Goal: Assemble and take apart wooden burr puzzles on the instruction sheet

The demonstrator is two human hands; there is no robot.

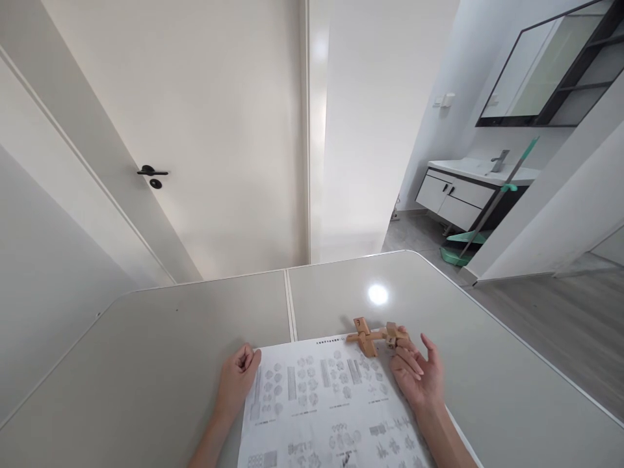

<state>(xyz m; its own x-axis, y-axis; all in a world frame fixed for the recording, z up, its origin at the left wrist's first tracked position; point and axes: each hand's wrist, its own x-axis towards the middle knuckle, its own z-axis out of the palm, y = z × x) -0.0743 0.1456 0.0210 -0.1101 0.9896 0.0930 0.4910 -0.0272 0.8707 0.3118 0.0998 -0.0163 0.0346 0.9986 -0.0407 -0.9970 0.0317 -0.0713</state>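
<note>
A printed sheet of paper (pixel 312 390) with rows of small grey diagrams lies on the table in front of me. My left hand (pixel 236 380) rests at its upper left corner, fingers curled into a loose fist with nothing visible inside. Near the sheet's top right edge are notched wooden puzzle pieces (pixel 364 339), crossed through one another, with dark marks on them. A further wooden block (pixel 391 333) sits at their right end. Beside it, my right hand (pixel 416 377) is turned partly palm up, thumb apart, its fingertips touching or very near the block. The exact contact is partly hidden.
The grey table (pixel 146 351) has a pale seam and a light reflection. Beyond it stand a closed door with a black handle (pixel 153 171) and a white wall. To the right are a washbasin cabinet (pixel 453 195), a mirror cabinet, and a green broom and dustpan (pixel 455 255).
</note>
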